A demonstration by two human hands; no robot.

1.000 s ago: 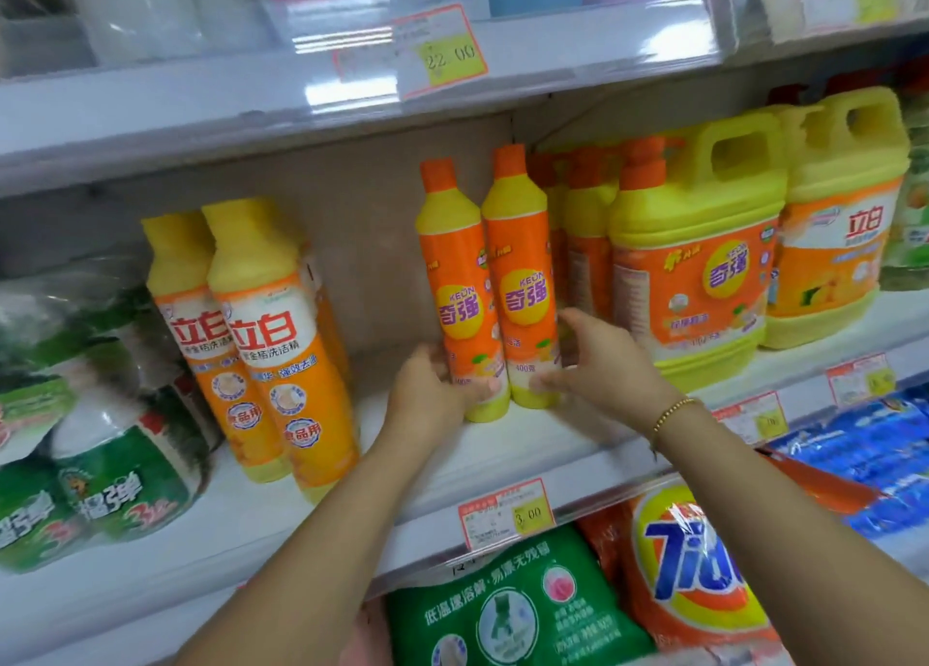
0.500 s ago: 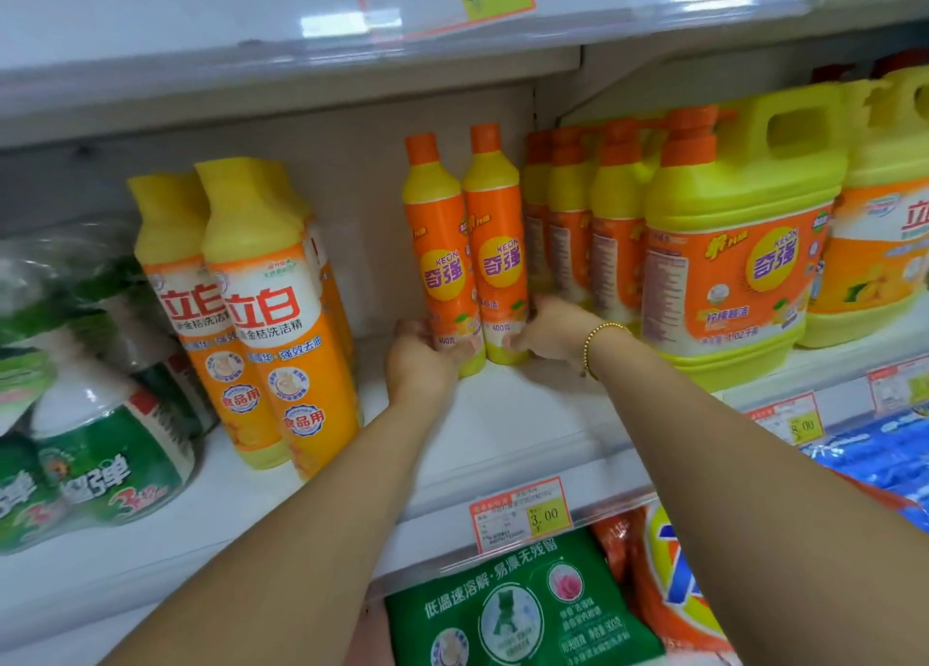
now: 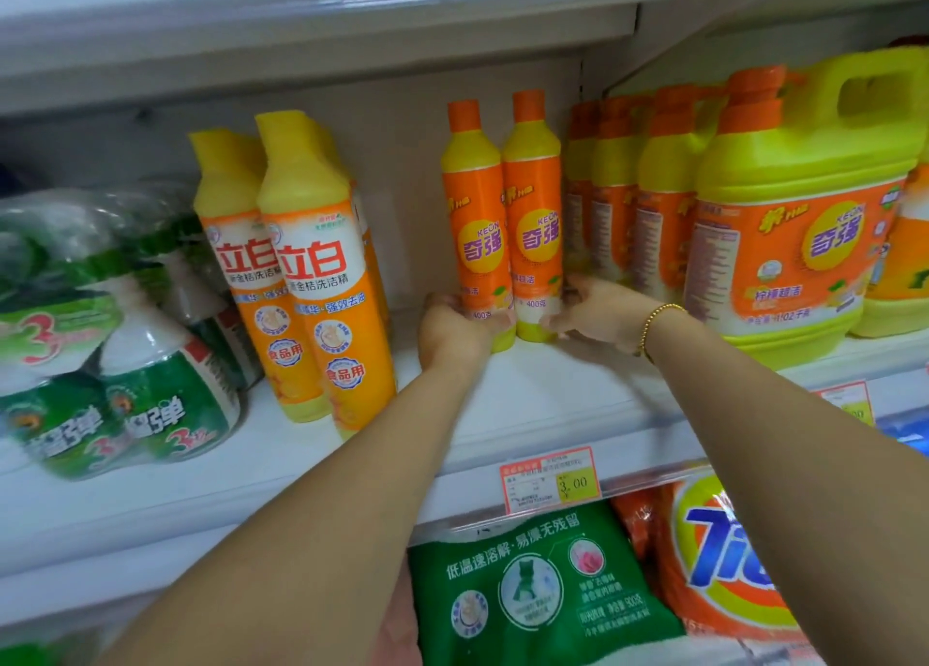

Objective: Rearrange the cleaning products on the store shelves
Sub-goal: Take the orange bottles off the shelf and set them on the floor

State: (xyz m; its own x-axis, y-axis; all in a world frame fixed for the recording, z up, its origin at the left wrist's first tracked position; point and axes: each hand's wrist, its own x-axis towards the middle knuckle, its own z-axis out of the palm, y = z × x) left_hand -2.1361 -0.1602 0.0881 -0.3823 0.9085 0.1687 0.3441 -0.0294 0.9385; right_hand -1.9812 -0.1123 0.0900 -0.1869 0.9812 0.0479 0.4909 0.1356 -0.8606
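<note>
On shelf | left grip holds left bottle | right grip holds right bottle

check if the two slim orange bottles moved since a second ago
Yes. The two slim orange bottles slid back toward the rear wall, away from the 3.00 price tag; left hand and right hand hold their bases.

Bright, even light; soft blur, edges bowed.
</note>
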